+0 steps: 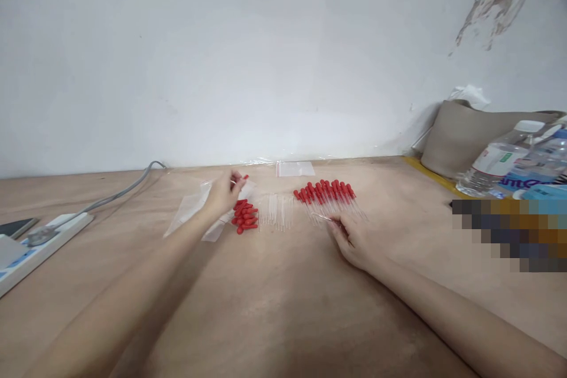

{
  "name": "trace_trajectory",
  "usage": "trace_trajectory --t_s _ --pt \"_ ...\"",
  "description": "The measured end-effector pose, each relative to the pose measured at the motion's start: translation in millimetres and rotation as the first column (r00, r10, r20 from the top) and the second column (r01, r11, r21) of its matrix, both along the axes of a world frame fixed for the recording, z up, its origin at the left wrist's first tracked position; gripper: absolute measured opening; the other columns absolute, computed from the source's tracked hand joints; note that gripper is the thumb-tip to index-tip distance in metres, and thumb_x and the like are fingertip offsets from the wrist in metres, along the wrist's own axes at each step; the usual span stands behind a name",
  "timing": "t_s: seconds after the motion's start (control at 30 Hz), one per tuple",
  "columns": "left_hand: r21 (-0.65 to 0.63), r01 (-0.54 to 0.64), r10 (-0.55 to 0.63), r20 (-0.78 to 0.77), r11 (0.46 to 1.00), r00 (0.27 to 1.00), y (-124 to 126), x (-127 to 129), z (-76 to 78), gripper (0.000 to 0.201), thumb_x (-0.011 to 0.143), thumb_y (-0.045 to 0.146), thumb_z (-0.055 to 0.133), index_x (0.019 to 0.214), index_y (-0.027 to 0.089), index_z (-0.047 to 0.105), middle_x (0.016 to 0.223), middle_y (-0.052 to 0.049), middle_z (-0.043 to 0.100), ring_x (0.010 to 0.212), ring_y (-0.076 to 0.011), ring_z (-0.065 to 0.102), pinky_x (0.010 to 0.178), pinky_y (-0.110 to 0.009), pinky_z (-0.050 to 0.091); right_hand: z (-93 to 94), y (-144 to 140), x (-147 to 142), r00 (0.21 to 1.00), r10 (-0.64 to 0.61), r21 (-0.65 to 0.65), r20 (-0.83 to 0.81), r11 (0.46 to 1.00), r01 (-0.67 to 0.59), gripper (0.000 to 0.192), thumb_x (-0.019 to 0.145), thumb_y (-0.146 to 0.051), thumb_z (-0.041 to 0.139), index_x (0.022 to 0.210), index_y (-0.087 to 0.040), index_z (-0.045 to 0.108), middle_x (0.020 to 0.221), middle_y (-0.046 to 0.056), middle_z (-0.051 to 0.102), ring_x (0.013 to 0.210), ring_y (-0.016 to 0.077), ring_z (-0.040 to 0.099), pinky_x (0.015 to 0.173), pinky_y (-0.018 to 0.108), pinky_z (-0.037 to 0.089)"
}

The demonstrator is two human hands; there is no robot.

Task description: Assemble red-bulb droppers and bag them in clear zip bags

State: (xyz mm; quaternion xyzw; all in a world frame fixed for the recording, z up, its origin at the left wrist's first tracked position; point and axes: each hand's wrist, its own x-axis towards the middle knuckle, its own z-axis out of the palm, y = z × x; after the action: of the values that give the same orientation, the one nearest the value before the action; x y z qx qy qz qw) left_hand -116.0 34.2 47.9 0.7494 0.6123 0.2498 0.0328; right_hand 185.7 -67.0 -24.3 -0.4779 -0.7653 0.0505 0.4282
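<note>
The left hand (222,195) pinches one small red rubber bulb (245,178) just above the heap of loose red rubber bulbs (245,217), beside a clear plastic bag (189,208) toward the far edge of the pale wooden bench (283,307). The right hand (354,239), fingers loosely curled, pinches a thin clear glass pipette tube (319,218) before the row of red-capped droppers (325,195). Smooth round tubes could roll; brittle glass might snap if pressed askew into the soft bulb.
</note>
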Motion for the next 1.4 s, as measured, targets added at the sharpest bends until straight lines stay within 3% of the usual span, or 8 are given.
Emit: trace_trajectory --t_s 0.07,0.13,0.23,0.37,0.53,0.87,1.4 --pt "0.114 0.227 -0.239 0.106 0.967 0.965 -36 12 -12.0 0.028 0.085 0.029 0.039 0.109 0.017 0.048 0.096 -0.005 0.057 0.080 -0.0148 0.056 0.071 -0.026 0.044 4.1 3 -7 0.999 -0.008 -0.057 -0.042 0.998 0.006 0.022 0.086 -0.030 0.036 0.089 -0.017 0.053 0.076 0.005 0.057 0.070 0.0154 0.053 0.065 0.027 0.042" --pt "0.089 0.379 -0.387 0.109 0.921 0.916 -67 26 -27.9 0.022 0.085 0.028 0.041 0.098 0.019 0.057 0.093 -0.005 0.056 0.086 -0.0164 0.054 0.075 -0.028 0.042 8.2 7 -17 0.997 0.012 -0.099 -0.073 0.995 -0.019 0.024 0.086 -0.032 0.036 0.092 -0.017 0.053 0.078 0.005 0.059 0.071 0.0152 0.054 0.065 0.027 0.042" --pt "0.057 0.406 -0.408 0.224 0.912 0.885 -89 41 -51.4 0.020 0.085 0.028 0.044 0.092 0.018 0.059 0.088 -0.005 0.054 0.080 -0.0150 0.053 0.069 -0.026 0.043 13.6 7 -34 0.995 0.072 -0.125 -0.075 0.989 -0.081 0.025 0.086 -0.031 0.036 0.098 -0.018 0.053 0.083 0.005 0.061 0.075 0.0151 0.055 0.068 0.026 0.042" --pt "0.033 0.400 -0.388 0.325 0.916 0.862 -89 47 -66.6 0.018 0.083 0.031 0.048 0.090 0.016 0.056 0.078 -0.003 0.054 0.069 -0.0132 0.050 0.062 -0.024 0.041 16.9 -2 -47 0.993 0.118 -0.091 0.015 0.989 -0.116 0.021 0.086 -0.026 0.037 0.092 -0.019 0.056 0.080 0.003 0.062 0.074 0.0140 0.056 0.072 0.027 0.039" --pt "-0.037 0.456 -0.402 0.411 0.889 0.818 -89 45 -64.7 0.019 0.083 0.032 0.048 0.091 0.016 0.054 0.077 -0.002 0.056 0.066 -0.0124 0.050 0.060 -0.023 0.040 14.8 -7 -48 0.980 0.160 -0.043 0.114 0.987 -0.156 0.019 0.085 -0.022 0.039 0.089 -0.019 0.057 0.077 0.002 0.062 0.068 0.0125 0.054 0.071 0.028 0.035" --pt "-0.022 0.515 -0.434 0.506 0.857 0.745 -88 43 -71.0 0.021 0.081 0.033 0.051 0.083 0.013 0.058 0.068 -0.001 0.055 0.059 -0.0100 0.046 0.055 -0.020 0.038 1.7 0 -45 0.959 0.253 -0.024 0.130 0.967 -0.252 0.016 0.085 -0.023 0.043 0.089 -0.020 0.059 0.076 0.000 0.063 0.064 0.0109 0.053 0.072 0.029 0.031" --pt "-0.026 0.567 -0.523 0.352 0.824 0.776 -96 44 -59.5 0.018 0.085 0.024 0.046 0.080 0.015 0.061 0.072 -0.001 0.061 0.068 -0.0124 0.053 0.063 -0.022 0.039 9.4 11 -37 0.904 0.328 -0.076 0.273 0.944 -0.320 0.019 0.086 -0.023 0.045 0.090 -0.023 0.063 0.078 0.000 0.065 0.064 0.0099 0.053 0.071 0.029 0.023"
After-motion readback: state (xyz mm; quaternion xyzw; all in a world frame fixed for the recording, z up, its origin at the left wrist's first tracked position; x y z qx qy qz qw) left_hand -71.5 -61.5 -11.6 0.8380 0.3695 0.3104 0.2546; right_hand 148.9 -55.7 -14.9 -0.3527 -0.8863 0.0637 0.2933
